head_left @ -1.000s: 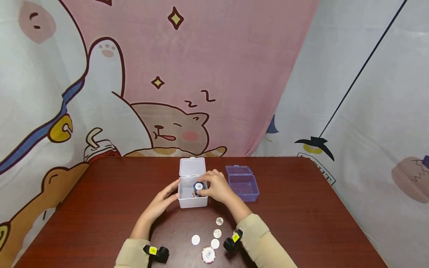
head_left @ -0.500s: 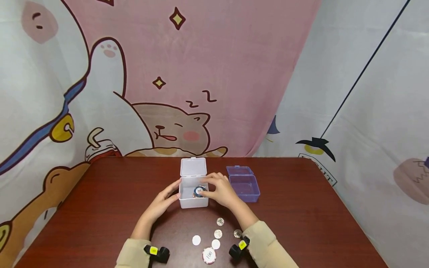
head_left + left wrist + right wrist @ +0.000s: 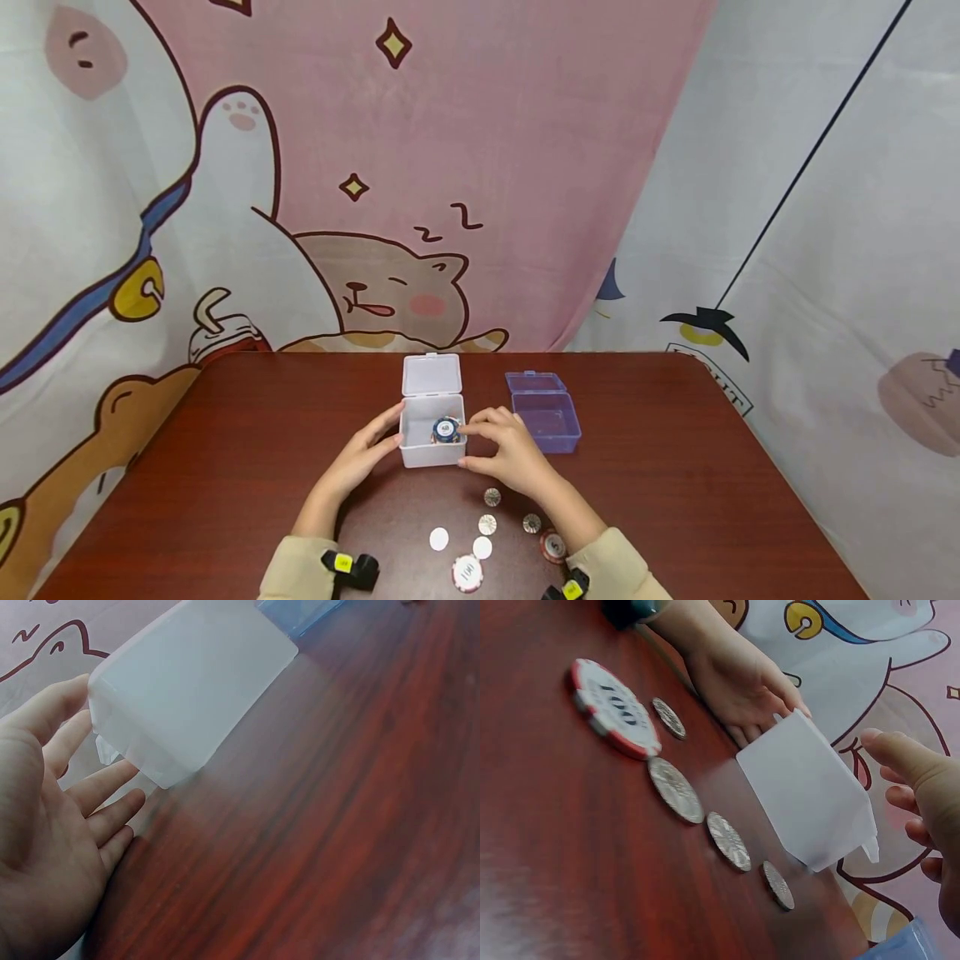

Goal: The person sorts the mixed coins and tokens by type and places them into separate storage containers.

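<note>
An open white plastic box (image 3: 432,455) stands on the table with its hinged lid raised at the back. Inside it, at the right, a dark blue poker chip (image 3: 446,429) lies on top of other, mostly covered chips. My left hand (image 3: 356,462) touches the box's left side with outstretched thumb and fingers; the left wrist view shows its palm (image 3: 49,862) bare. Beside the box's right wall is my right hand (image 3: 513,454), thumb and fingers apart. Nothing sits between them, and the right wrist view shows the thumb (image 3: 892,754) off the box.
A translucent purple box (image 3: 553,443), lid raised, stands right of the white one. In front lie several silver coins (image 3: 487,524), a poker chip marked 100 (image 3: 467,573) and a red-edged chip (image 3: 553,546) near my right sleeve. A printed cloth (image 3: 525,167) hangs behind the table.
My right hand has let go of the blue chip inside the white box and drawn back to the right and nearer. The red-edged chip has come into view. My left hand stays put.
</note>
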The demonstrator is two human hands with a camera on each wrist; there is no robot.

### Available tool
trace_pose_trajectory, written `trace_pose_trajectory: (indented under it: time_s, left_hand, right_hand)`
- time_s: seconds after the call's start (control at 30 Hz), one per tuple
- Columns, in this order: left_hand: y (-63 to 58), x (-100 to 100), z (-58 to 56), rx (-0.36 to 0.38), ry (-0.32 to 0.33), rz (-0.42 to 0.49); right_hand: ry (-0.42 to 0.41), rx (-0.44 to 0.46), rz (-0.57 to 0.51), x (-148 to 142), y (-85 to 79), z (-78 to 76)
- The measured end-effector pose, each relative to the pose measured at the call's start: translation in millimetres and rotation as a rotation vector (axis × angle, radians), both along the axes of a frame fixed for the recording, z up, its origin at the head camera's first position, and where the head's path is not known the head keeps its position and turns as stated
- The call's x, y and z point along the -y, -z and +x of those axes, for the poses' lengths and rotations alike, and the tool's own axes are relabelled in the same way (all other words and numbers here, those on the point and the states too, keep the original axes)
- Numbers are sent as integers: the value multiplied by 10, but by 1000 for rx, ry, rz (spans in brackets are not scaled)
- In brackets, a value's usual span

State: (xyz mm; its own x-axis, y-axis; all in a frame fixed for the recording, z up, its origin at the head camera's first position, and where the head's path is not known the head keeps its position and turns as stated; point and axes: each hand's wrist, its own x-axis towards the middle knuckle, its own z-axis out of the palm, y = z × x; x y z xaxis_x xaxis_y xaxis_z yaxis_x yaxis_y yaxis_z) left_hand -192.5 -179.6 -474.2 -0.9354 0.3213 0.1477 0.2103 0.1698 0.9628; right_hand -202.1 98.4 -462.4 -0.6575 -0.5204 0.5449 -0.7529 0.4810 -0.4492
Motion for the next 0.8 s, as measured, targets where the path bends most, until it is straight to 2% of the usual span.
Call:
trace_pose_trajectory:
  time_s: [0.1,0.33,0.43,0.63,0.8]
  left_hand:
    - [37,5,-18,-15,6,8]
    - [294,54,-136,-28,-5,30]
    - [334,63,-151,-35,-7,31]
    - [311,52,-134,-34,0,37]
    - [140,17,-67,-35,11,40]
  right_hand:
    - [-14,0,13,-18,-1,79]
    - [-55,3,45,-42,25,242]
    - [-72,-13,49,-49,50,298]
    - [-122,-42,64,-69,114,407]
    - [-172,-46,74,-91,161,469]
